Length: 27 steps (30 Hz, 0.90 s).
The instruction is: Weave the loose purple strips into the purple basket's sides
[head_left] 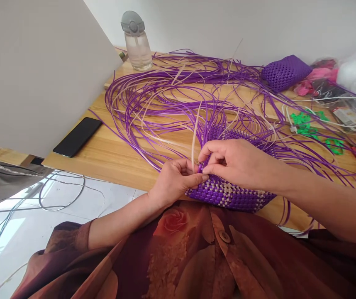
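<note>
1. Currently, the woven purple-and-cream basketwork (234, 197) sits at the near edge of the wooden table (115, 160), directly before the floral shirt (178, 245) and partly beneath the right hand.
2. Left hand (176, 179): positioned at the left end of the basketwork. Thumb and forefinger pinch its edge, the thumb on the near face; the remaining fingers are curled and partly hidden.
3. Right hand (240, 162): reaches over the top of the basketwork. Thumb and forefinger pinch a short purple strip (200, 167) at the same edge, just beside the left fingertips; the other fingers are folded inward. The exact strand path between the fingertips is too small to tell.
4. Cream strip (195, 135): rises nearly upright from the working point, beside the right forefinger.
5. Loose purple strands (178, 76): fan out from the basketwork, loop leftward and curve back across the table, with cream strands mixed among them.
6. Rear left: a clear water bottle (138, 50) with a grey lid stands upright near the strands. A black smartphone (77, 137) lies flat near the left edge.
7. Rear right: a second purple woven piece (285, 74) lies beside pink material (323, 76); green openwork pieces (302, 123) lie nearer.
</note>
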{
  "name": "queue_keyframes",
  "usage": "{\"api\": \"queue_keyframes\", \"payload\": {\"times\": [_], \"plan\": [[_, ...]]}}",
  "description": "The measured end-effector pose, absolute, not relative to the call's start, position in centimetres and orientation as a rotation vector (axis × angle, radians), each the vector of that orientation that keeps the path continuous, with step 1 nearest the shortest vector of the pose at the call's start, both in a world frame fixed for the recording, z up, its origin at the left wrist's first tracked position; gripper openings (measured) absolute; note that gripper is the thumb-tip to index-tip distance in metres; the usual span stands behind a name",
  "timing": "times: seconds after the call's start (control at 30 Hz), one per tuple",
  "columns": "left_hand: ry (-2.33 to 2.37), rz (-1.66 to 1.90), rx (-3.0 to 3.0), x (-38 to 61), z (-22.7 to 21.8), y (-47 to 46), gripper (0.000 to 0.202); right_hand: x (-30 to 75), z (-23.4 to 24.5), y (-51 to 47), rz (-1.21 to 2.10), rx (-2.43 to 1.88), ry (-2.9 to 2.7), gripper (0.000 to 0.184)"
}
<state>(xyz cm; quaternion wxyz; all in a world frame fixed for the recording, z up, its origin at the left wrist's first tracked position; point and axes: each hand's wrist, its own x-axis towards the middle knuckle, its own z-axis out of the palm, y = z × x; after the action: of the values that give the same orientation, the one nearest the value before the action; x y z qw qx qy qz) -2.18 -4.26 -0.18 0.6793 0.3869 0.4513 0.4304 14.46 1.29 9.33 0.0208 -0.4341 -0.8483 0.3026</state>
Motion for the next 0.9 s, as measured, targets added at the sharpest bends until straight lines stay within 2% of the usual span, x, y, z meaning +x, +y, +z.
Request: {"api": "queue_keyframes", "payload": {"times": [0.23, 0.37, 0.57, 0.9], "plan": [[1.033, 0.938, 0.962, -2.3, -0.4, -4.2, 0.030, 13.2, 9.5, 1.4, 0.849, -1.202, -2.634, 0.007], [1.013, 0.959, 0.894, -2.2, -0.3, -4.2, 0.030, 13.6, 9.3, 1.7, 0.975, -1.267, -2.623, 0.006], [0.978, 0.970, 0.787, -2.2, -0.4, -4.2, 0.029, 15.3, 8.4, 1.7, 1.243, -1.399, -2.496, 0.019], [1.051, 0.993, 0.986, -2.3, -0.2, -4.3, 0.027, 14.4, 8.7, 1.6, 1.320, -1.507, -2.444, 0.015]]}}
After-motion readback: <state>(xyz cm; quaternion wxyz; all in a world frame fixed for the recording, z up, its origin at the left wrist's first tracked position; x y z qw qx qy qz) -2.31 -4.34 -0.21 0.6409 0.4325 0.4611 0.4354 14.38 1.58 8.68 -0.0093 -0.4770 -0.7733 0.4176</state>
